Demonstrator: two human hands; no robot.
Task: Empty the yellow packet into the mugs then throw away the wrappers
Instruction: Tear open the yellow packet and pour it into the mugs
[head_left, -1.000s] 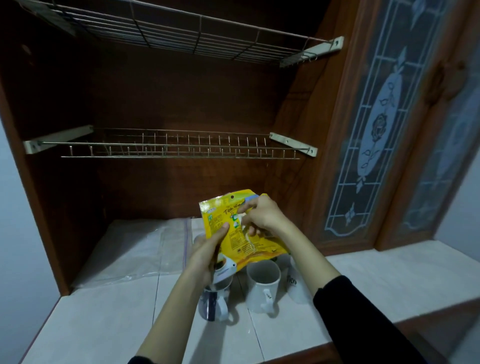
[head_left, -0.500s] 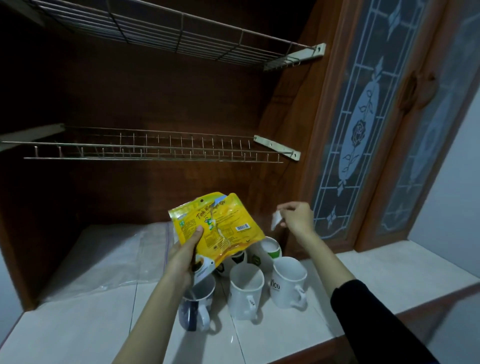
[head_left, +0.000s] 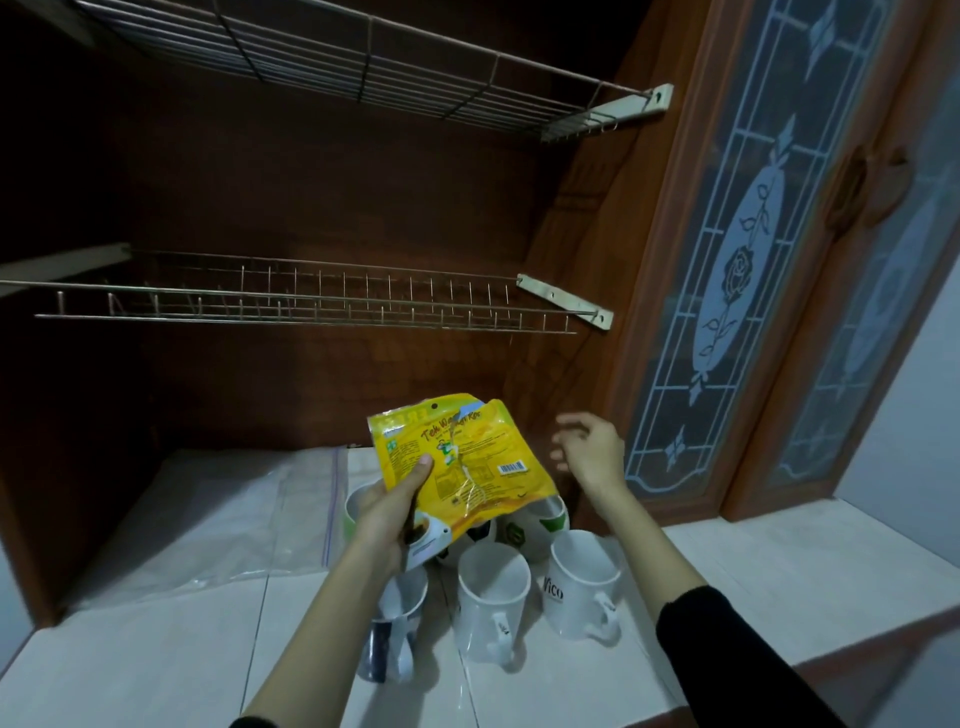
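**mugfan:** One hand on it. The left hand (head_left: 387, 519) pinches the yellow packet (head_left: 462, 462) near its lower left corner, thumb across the front, and holds it tilted in the air over the mugs. Its top edge looks torn open by the middle.

**tilecounter:** And the other hand?

**mugfan:** The right hand (head_left: 592, 457) is off to the packet's right, fingers loosely spread, gripping nothing and not touching it.

**tilecounter:** What's under it?

**mugfan:** A dark-banded mug (head_left: 392, 639) sits below the left wrist, a plain white mug (head_left: 493, 597) next to it, and a white mug printed "Vico" (head_left: 582, 592) on the right. Green-patterned mugs (head_left: 530, 530) stand behind, partly hidden. They're all on the white tiled counter (head_left: 779, 571), with a clear zip bag (head_left: 218, 514) lying flat to the left.
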